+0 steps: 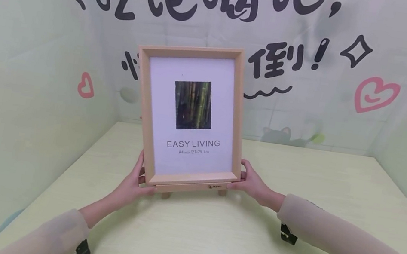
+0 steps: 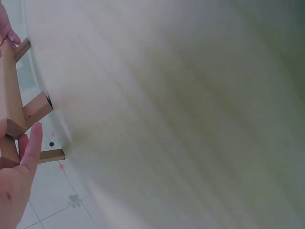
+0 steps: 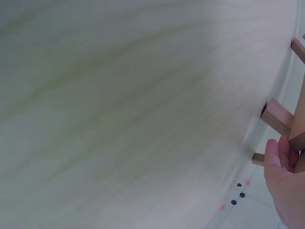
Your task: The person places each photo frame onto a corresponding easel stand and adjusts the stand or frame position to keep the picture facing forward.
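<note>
Holding the picture frame point(image 1: 189, 114) upright at twelve o'clock, we keep our left hand point(image 1: 132, 182) and right hand point(image 1: 254, 184) curled round its bottom corners, so it sits steady on the small wooden stand point(image 1: 189, 186) above the tabletop point(image 1: 211, 236).

both arms outstretched, left hand point(image 1: 131, 186) and right hand point(image 1: 254, 184) gripping, fingers point(image 1: 247, 167) curled

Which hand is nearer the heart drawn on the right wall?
Right. The right hand grips the picture frame at its lower right corner, on the side of the pink heart; the left hand grips the lower left corner, farther off.
</note>
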Tool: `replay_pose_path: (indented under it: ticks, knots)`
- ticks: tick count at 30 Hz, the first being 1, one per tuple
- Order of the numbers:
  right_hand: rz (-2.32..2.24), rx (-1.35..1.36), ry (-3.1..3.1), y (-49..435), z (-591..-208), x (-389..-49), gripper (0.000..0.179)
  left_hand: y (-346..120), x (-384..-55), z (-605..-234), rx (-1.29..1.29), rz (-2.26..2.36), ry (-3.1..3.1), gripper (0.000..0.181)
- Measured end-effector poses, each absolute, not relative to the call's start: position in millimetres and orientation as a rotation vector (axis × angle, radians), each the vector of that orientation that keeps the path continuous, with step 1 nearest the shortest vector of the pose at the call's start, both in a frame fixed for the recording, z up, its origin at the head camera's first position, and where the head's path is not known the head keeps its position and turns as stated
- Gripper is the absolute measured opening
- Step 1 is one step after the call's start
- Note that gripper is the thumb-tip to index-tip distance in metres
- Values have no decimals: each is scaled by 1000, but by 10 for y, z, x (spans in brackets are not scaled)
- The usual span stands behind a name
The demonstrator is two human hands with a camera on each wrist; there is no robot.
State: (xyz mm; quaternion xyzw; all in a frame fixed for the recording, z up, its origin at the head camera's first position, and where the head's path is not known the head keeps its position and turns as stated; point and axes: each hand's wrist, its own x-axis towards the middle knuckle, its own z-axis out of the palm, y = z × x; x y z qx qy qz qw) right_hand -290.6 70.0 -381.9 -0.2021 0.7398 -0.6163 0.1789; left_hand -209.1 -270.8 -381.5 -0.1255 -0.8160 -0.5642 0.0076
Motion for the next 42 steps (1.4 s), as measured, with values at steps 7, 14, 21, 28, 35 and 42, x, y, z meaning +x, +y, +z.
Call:
replay_pose_path:
  ticks: [7, 14, 21, 28, 35, 42]
  knots:
    - [-1731, -561, 2100, 717, -3832, -2929, 78, -2704, -2119, -3819, -410, -1812, -2530, 113]
    - [-1730, -536, 2105, 732, -3830, -2928, 79, -2696, -2148, -3824, -406, -1824, -2532, 114]
    - [-1731, -515, 2114, 756, -3823, -2921, 79, -2679, -2190, -3822, -433, -1826, -2540, 113]
    - [-1717, -503, 2144, 799, -3804, -2913, 79, -2657, -2251, -3815, -471, -1810, -2561, 112]
    - [-1721, -507, 2157, 849, -3811, -2930, 78, -2620, -2333, -3795, -526, -1776, -2568, 111]
    - [-1721, -474, 2178, 925, -3809, -2941, 79, -2558, -2417, -3794, -523, -1779, -2589, 112]
